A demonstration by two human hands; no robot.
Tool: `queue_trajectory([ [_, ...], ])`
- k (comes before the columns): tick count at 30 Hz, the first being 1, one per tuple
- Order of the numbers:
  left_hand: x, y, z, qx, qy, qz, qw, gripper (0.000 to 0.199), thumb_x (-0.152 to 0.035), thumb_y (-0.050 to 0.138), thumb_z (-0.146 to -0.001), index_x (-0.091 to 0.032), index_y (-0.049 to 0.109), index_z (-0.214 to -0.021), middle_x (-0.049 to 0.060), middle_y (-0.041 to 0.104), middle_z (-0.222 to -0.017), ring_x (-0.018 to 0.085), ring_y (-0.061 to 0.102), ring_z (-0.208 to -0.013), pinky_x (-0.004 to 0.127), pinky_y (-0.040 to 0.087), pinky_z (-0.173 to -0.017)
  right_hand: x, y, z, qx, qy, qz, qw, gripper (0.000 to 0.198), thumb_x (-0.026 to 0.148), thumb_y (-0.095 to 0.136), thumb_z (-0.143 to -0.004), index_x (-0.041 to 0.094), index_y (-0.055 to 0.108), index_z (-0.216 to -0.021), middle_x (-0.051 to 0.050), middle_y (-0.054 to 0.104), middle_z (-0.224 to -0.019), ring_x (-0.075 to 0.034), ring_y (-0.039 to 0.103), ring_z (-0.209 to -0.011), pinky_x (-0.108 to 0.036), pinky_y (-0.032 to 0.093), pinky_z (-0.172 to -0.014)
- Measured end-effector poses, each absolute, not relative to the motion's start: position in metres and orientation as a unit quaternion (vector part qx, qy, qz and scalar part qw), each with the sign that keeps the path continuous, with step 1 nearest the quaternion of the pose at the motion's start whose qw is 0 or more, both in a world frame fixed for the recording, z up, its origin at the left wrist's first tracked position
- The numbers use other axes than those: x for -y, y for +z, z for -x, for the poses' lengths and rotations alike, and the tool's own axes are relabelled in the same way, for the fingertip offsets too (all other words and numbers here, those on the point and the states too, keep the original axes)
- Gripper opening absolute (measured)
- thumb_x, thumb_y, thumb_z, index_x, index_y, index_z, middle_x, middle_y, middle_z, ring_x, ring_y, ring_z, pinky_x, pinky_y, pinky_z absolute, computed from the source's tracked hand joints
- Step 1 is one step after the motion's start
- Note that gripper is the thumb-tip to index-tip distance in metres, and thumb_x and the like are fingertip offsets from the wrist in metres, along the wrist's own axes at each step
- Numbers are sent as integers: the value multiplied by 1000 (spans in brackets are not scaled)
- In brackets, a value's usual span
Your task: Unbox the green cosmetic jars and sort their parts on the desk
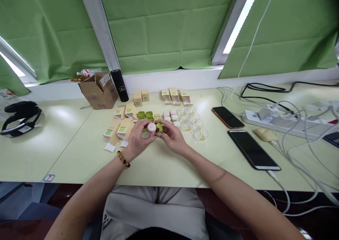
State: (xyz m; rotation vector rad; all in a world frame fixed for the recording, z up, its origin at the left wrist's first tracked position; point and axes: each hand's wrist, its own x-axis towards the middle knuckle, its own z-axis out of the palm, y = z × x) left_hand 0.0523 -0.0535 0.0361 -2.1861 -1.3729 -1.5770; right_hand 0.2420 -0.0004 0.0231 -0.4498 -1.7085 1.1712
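Observation:
My left hand (137, 138) pinches a small pale pink rounded piece (152, 127) between thumb and fingers. Right beside it, my right hand (173, 138) grips a small green cup-like holder (159, 128); whether the two pieces touch, I cannot tell. Behind my hands stand several green square holders (149, 113) and tiny yellow pieces (157, 115). More pale pink pieces (174, 118) sit just past my right hand, next to several clear plastic covers (200, 134). Small beige boxes with green labels (122, 128) lie to the left of my left hand.
More beige boxes (174, 96) line the back. A cardboard box (99, 93) and a black bottle (119, 85) stand at the back left, a black headset (22, 118) at far left. Phones (253, 150), a power strip (283, 123) and tangled cables fill the right side.

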Motion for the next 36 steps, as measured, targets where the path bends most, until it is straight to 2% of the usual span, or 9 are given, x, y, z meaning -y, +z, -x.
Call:
queue_trajectory([
  [2,50,35,-50,452,-587,672,-11,25,-35,66,-96,-19,64,-116,11,68,-114,22,68,-103,36,62,-85,-3,21,-243,671,522,189,492,49,42,75,-91,27,61,-136,-9,71,-118,-20,72,-95,-41,64,-90],
  [5,42,37,-46,432,-679,561,-194,35,-46,68,-97,-19,65,-119,13,69,-122,23,72,-108,42,62,-96,-9,20,-245,637,549,204,502,52,45,79,-88,26,60,-133,-8,73,-115,-21,74,-95,-42,64,-92],
  [8,37,42,-42,384,-691,485,-374,41,-52,68,-97,-19,66,-121,15,72,-125,25,74,-111,50,60,-104,-10,18,-246,624,540,232,515,55,46,80,-87,24,60,-134,-7,73,-110,-18,74,-82,-38,64,-80],
  [12,39,47,-39,352,-670,467,-458,42,-51,65,-99,-18,66,-125,17,72,-129,27,72,-119,54,59,-109,-6,15,-244,637,514,259,513,57,50,77,-89,23,61,-135,-8,73,-112,-15,71,-68,-34,61,-65],
  [20,42,48,-34,366,-651,486,-455,43,-44,57,-102,-17,63,-135,19,72,-131,27,73,-117,55,58,-110,-4,19,-245,624,481,273,552,56,53,77,-88,25,63,-134,-11,71,-129,-13,68,-65,-33,61,-63],
  [27,40,44,-36,351,-663,481,-453,48,-49,66,-97,-17,63,-133,18,72,-127,24,74,-108,51,60,-105,-5,36,-255,592,442,275,615,52,49,75,-90,27,62,-135,-10,70,-124,-15,66,-69,-36,61,-67],
  [29,39,41,-42,375,-668,496,-409,52,-50,74,-92,-18,64,-131,17,72,-127,24,73,-109,47,61,-101,-9,43,-260,582,418,276,640,50,50,73,-92,28,61,-135,-9,70,-121,-16,65,-70,-36,60,-66],
  [32,41,40,-53,435,-647,551,-297,52,-42,87,-82,-18,67,-125,14,73,-125,23,71,-110,43,60,-101,-16,50,-265,548,403,284,676,47,49,72,-92,28,62,-132,-9,70,-118,-15,62,-69,-34,57,-64],
  [36,48,44,-69,482,-542,683,-92,35,-31,82,-88,-21,68,-119,10,73,-118,24,69,-110,45,58,-100,-24,51,-268,505,411,290,701,49,50,77,-86,26,64,-127,-8,70,-115,-14,60,-68,-32,55,-61],
])
